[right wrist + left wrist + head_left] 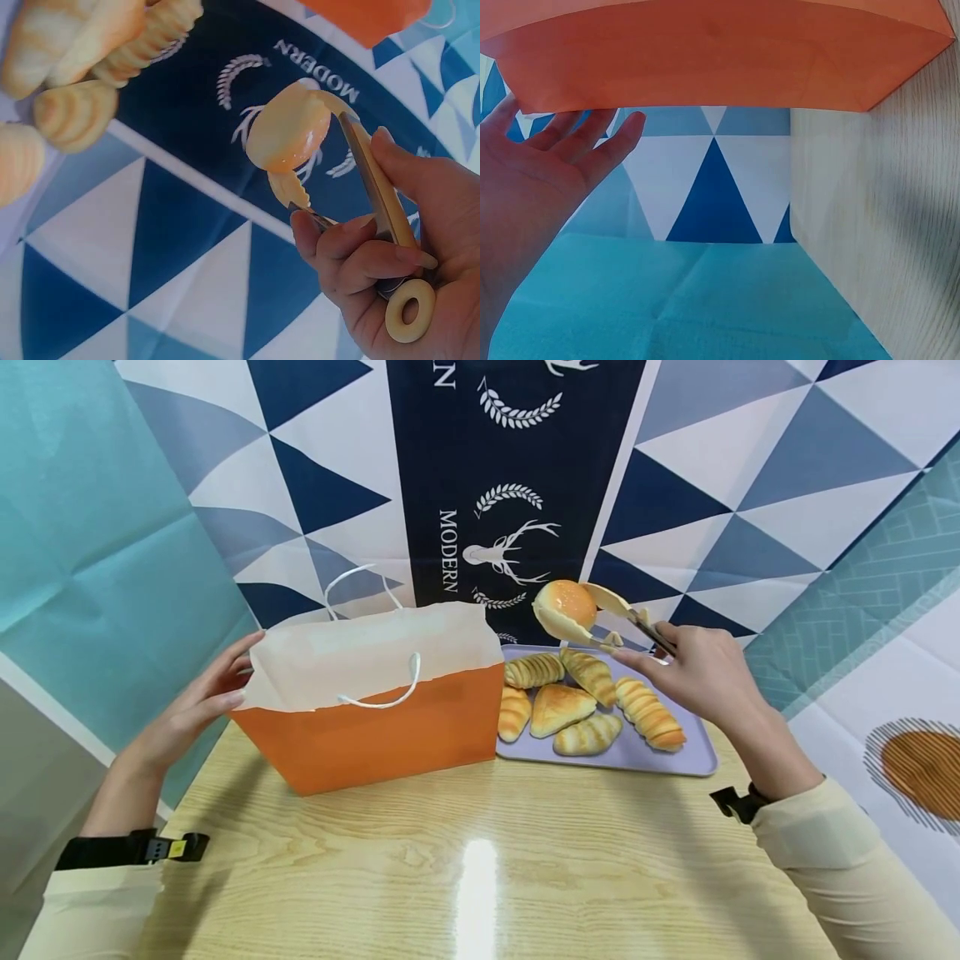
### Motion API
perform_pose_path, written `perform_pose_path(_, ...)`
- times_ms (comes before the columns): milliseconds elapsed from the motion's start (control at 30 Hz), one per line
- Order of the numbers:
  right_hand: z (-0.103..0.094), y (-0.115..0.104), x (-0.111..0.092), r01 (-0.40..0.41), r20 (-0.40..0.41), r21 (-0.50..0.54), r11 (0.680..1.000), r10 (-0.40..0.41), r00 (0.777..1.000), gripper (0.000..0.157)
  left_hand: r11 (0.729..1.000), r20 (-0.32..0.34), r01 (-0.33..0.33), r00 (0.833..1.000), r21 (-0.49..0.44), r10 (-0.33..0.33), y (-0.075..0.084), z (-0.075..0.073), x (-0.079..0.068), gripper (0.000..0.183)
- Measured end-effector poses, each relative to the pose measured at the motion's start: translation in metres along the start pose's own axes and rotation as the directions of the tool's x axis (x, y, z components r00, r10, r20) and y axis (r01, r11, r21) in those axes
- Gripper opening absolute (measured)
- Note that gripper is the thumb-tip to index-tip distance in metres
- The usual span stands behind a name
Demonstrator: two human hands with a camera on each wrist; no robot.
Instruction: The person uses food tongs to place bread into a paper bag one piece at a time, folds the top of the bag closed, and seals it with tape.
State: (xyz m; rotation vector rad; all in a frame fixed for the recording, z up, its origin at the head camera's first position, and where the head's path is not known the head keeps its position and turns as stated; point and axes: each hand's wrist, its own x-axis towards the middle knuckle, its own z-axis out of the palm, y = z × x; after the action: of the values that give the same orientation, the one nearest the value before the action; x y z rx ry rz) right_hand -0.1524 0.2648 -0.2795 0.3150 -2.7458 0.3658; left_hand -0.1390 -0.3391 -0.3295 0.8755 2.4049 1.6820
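Note:
My right hand (701, 672) grips a pair of tongs (375, 187) with cream-coloured tips and metal arms. Between the tips is a round, glossy bun (570, 602), held up above the back of a lilac tray (675, 764). My left hand (191, 706) is at the left end of an orange paper bag (390, 735) with a white inside, its fingers straight along the bag's edge. In the left wrist view those fingertips (634, 124) reach the side of the bag. The bag lies on its long side with its mouth facing up, and its contents are hidden.
Several bread rolls and pastries, among them a triangular one (561, 708) and a ridged roll (648, 714), lie on the tray right of the bag. White cord handles (386, 703) stick out from the bag. A patterned cloth (517, 468) stands behind the wooden table (360, 860).

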Motion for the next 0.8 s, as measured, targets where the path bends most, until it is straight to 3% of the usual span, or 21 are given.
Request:
perform_pose_path(567, -0.026, -0.051, 0.006, 0.128, -0.021, 0.025, 0.992, -0.127, 0.992, 0.044, 1.000, 0.003, -0.011, 1.000, -0.014, 0.011, -0.003, 0.000, 0.002, 0.066)
perform_pose_path(800, -0.034, -0.078, 0.005, 0.147, 0.001, 0.056, 0.987, -0.148, 0.989, 0.046, 1.000, 0.012, -0.015, 1.000, -0.018, 0.015, -0.002, -0.001, 0.002, 0.066)
